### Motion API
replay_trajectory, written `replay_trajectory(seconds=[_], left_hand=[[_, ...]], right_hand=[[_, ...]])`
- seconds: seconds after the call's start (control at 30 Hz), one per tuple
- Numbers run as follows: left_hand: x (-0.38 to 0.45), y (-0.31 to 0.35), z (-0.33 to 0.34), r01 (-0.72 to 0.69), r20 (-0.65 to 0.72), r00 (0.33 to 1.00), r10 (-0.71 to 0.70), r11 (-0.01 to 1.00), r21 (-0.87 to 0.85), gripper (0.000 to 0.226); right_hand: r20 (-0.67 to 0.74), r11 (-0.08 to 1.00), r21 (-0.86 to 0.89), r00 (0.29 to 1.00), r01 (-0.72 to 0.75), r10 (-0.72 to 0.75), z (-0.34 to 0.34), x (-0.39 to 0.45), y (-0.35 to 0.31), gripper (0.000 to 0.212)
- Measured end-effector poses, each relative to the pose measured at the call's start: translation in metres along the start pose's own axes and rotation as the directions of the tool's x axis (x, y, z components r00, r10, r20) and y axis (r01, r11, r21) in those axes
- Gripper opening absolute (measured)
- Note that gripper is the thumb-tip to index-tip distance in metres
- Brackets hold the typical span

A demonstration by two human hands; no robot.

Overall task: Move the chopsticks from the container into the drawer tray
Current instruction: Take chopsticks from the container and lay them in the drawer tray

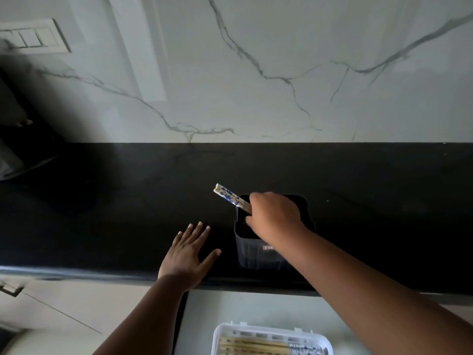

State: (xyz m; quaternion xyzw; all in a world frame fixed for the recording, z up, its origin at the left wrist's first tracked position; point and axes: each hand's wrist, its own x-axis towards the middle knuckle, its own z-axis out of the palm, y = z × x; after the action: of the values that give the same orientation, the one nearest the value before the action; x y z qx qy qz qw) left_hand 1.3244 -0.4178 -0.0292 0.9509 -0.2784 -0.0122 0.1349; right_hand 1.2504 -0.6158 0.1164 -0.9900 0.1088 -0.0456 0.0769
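Observation:
A dark square container [252,249] stands on the black countertop near its front edge. My right hand [273,216] reaches over its mouth and is shut on a pair of chopsticks [231,197] with blue-and-white patterned ends, which point up and to the left. Flat on the counter to the left of the container lies my left hand [188,252], fingers spread and holding nothing. Below, in the open drawer, a white tray [271,331] holds several chopsticks [258,347] lying sideways.
The black countertop [115,213] runs the full width below a white marble wall [256,73]. A switch plate [33,37] is on the wall at upper left. Dark objects sit at the far left. A cabinet handle [10,288] shows at lower left.

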Motion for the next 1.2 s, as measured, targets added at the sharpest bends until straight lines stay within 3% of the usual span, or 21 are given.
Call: replay_trajectory(seconds=[0.2,0.47,0.63,0.77,0.83,0.93,1.0,1.07,1.13,1.2], left_hand=[[0.000,-0.001,0.001,-0.007,-0.001,1.000,0.007,1.000,-0.005,0.097],[-0.001,-0.002,0.000,-0.010,-0.007,1.000,0.010,1.000,-0.006,0.100],[-0.001,-0.001,0.001,-0.010,-0.020,1.000,0.010,1.000,-0.015,0.102],[-0.002,-0.001,-0.003,-0.008,0.012,1.000,0.009,0.999,-0.038,0.100],[-0.002,0.000,-0.005,-0.011,0.052,0.999,0.013,0.999,-0.041,0.101],[0.000,0.001,-0.007,0.019,0.130,0.991,-0.005,0.994,-0.106,0.095],[0.007,0.002,-0.018,0.125,0.127,0.988,-0.089,0.939,-0.320,0.075],[0.014,0.003,-0.041,0.128,-0.005,0.989,-0.150,0.858,-0.498,0.058],[0.014,0.012,-0.076,-0.052,-0.228,0.971,-0.071,0.870,-0.491,0.052],[0.011,0.029,-0.111,-0.279,-0.423,0.902,0.089,0.868,-0.412,0.055]], right_hand=[[0.030,0.996,-0.086,0.999,-0.038,0.040,0.003,0.007,-0.006,0.013],[0.039,0.997,-0.039,0.997,-0.071,0.072,0.002,0.006,-0.004,0.017],[-0.155,0.994,0.102,0.986,-0.050,0.065,-0.029,-0.004,0.008,0.016],[-0.281,0.921,0.389,0.952,-0.005,0.124,-0.070,-0.016,0.017,0.027],[-0.312,0.844,0.536,0.936,0.030,0.165,-0.091,-0.023,0.018,0.026],[-0.304,0.632,0.769,0.924,0.095,0.231,-0.116,-0.035,0.014,0.016],[-0.250,0.473,0.876,0.928,0.096,0.276,-0.128,-0.044,0.009,0.011],[-0.146,0.287,0.956,0.940,0.054,0.308,-0.135,-0.053,0.002,0.011],[-0.016,0.082,0.997,0.950,-0.010,0.311,-0.137,-0.062,-0.007,0.011],[0.113,-0.065,0.993,0.954,-0.099,0.279,-0.136,-0.069,-0.016,0.010]])
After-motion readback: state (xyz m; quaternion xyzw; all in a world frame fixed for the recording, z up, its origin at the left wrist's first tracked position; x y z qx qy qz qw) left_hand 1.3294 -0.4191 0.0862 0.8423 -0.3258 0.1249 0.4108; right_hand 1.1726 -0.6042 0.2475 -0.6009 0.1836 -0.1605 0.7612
